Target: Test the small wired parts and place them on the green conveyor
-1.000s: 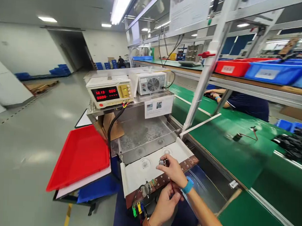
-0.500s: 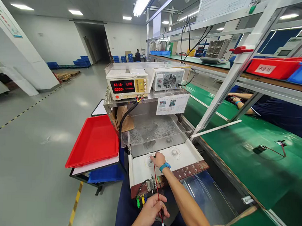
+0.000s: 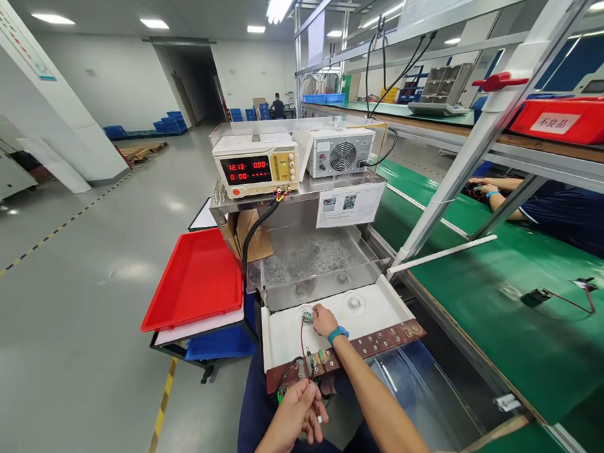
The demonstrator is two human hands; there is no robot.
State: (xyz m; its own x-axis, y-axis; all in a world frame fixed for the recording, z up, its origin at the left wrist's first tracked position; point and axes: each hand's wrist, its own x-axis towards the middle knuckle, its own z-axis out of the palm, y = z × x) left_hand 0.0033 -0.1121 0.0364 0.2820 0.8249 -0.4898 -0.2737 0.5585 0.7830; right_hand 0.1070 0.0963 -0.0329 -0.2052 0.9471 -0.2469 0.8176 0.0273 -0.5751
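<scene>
A small round circuit board (image 3: 307, 316) lies at the left round seat of the white fixture plate (image 3: 330, 328). My right hand (image 3: 324, 320), with a blue band at the wrist, has curled fingers at the board's right edge, closed on it. Red and dark wires (image 3: 302, 340) run from the board toward me. My left hand (image 3: 294, 413) pinches these wires below the fixture's brown edge strip (image 3: 371, 346). Their white connector (image 3: 320, 419) hangs by my left fingers. Beneath the strip, coloured clips are mostly hidden behind my left hand.
A power supply (image 3: 254, 168) with a red display stands on the metal shelf behind the fixture, beside a grey fan-cooled unit (image 3: 341, 155). At left is a red tray (image 3: 194, 282). A green bench (image 3: 519, 289) at right carries a black wired part (image 3: 536, 297); a co-worker's arms show beyond.
My right hand has shifted off the left seat to the right, exposing the circuit board. My left hand has moved up along the wires, closer to the strip. The view has turned slightly.
</scene>
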